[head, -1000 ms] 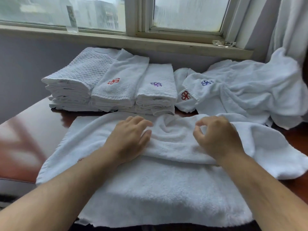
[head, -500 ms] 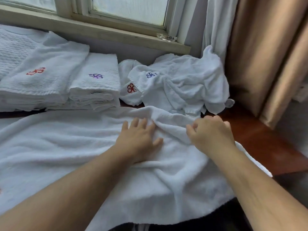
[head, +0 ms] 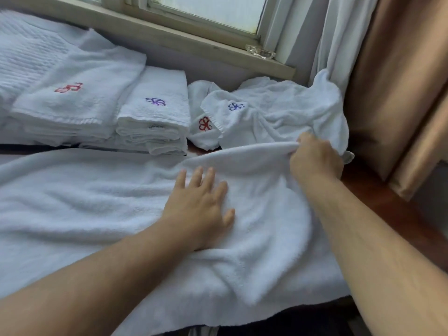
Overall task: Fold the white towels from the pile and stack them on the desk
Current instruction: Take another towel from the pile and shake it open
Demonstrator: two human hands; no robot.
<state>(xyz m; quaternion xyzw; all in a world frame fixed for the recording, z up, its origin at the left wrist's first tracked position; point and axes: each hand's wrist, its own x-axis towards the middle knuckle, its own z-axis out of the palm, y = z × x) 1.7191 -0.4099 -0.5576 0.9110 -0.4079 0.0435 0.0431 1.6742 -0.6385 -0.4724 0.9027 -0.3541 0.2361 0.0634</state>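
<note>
A large white towel (head: 84, 209) lies spread over the dark red desk (head: 388, 209) in front of me. My left hand (head: 198, 209) presses flat on it, fingers straight. My right hand (head: 315, 158) pinches the towel's far edge and lifts it into a taut ridge. Behind it lies the loose pile of white towels (head: 286, 112) with blue and red embroidered marks. To the left stand stacks of folded towels (head: 155, 117), one with a purple mark, one with a red mark (head: 70, 100).
A window sill (head: 194, 44) runs along the back with a small glass dish (head: 260, 51) on it. White curtain (head: 339, 32) and tan drape (head: 400, 81) hang at the right. The desk's near edge is under the towel's hem.
The view has swung right. My right hand has moved to the far edge, pinched it and raised it. My left hand has flattened on the towel.
</note>
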